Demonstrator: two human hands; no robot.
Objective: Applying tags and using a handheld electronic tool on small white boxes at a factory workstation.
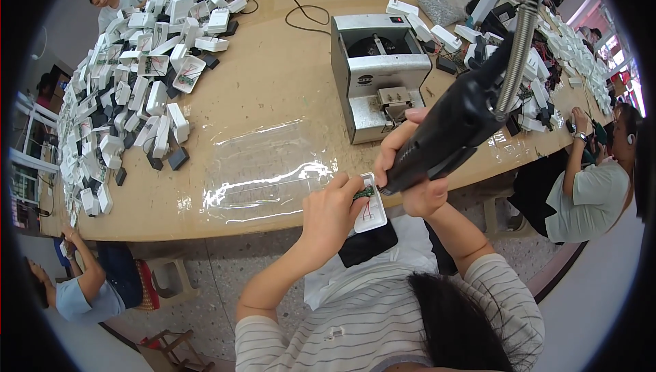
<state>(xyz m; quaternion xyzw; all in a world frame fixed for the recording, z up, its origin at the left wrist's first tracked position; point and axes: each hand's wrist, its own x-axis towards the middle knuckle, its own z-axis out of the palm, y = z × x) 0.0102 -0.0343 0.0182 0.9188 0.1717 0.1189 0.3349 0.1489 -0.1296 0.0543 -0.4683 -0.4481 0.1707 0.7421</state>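
My right hand [425, 200] is closed around a black electric screwdriver [447, 129], which hangs tilted from a coiled metal spring [523, 37]. The driver's tip points down and left, close to an open white plastic housing [372, 218]. My left hand [326, 213] grips that housing by its left side, fingers bent over its far end. Inside it lie a small green circuit board [364, 193] and thin red wires. The exact meeting point of bit and housing is too small to make out. The housing is at the table's front edge, above my lap.
A grey metal screw feeder [352, 88] stands just beyond my hands. White housings and black parts form a big heap [157, 102] at left and another [536, 88] at right. Clear plastic sheeting [263, 167] covers the tabletop at left. Co-workers sit at both sides.
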